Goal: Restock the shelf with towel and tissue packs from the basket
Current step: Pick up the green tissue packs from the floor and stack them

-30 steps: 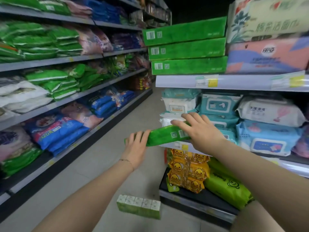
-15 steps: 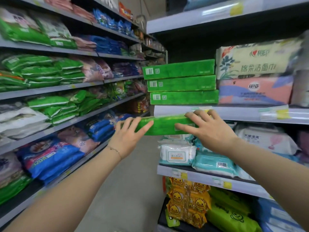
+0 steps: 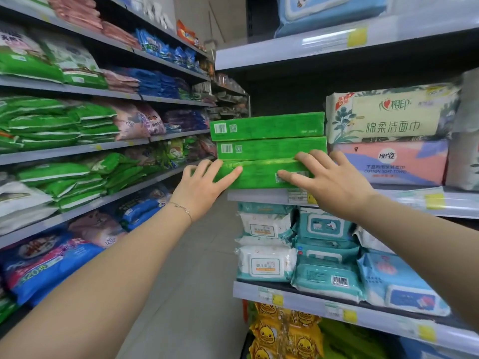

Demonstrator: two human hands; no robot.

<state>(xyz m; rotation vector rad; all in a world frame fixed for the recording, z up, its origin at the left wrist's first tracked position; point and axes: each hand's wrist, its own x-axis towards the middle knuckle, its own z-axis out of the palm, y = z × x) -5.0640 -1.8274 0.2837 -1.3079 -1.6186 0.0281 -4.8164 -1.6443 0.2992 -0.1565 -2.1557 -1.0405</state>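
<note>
I hold a long green tissue pack [image 3: 259, 176] level in front of the right-hand shelf [image 3: 261, 196], just above its front edge. My left hand [image 3: 204, 185] grips the pack's left end, thumb on the front face and fingers over the top. My right hand [image 3: 329, 182] grips the right end the same way. Two matching green packs [image 3: 269, 137] lie stacked on the shelf right behind and above it; what lies under them is hidden by the held pack. The basket is out of view.
Cotton towel packs [image 3: 388, 141] sit to the right of the green stack. Wet-wipe packs [image 3: 298, 247] fill the shelf below, and yellow duck packs [image 3: 285, 330] the bottom one. Shelves of bagged goods [image 3: 64, 125] line the aisle's left side. Grey floor [image 3: 194, 294] runs between.
Both hands have lifted the green pack from the lower shelf's height up to the shelf holding the green stack. My view has tilted upward with it.
</note>
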